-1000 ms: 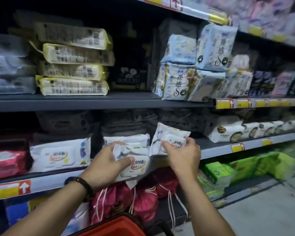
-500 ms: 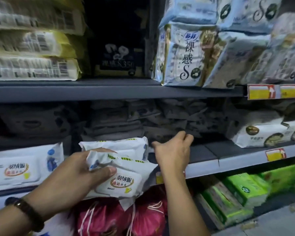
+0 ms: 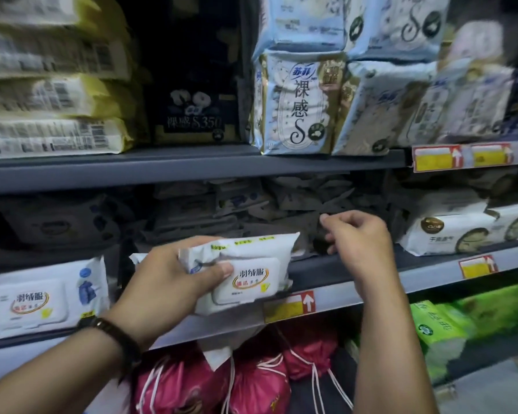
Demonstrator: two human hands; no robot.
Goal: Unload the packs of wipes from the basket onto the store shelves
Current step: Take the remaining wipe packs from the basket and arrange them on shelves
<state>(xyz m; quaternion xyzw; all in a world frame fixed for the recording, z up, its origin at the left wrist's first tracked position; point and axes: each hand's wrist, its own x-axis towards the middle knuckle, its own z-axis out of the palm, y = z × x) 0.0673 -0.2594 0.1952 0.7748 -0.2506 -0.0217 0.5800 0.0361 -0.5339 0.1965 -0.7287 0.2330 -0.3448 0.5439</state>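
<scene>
Left hand clamped on a pack of wipes just off the shelf edge; right hand loosely curled, empty. Could slip off the near lip if released too soon.

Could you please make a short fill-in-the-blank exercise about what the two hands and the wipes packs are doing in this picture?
1. The white wipes pack is held in the ____ hand.
2. The right hand is over the shelf and holds ____.
3. A dark wristband is worn on the ____ wrist.
4. The drawstring bags below this shelf are ____ in colour.

Missing words: left; nothing; left; pink
</scene>
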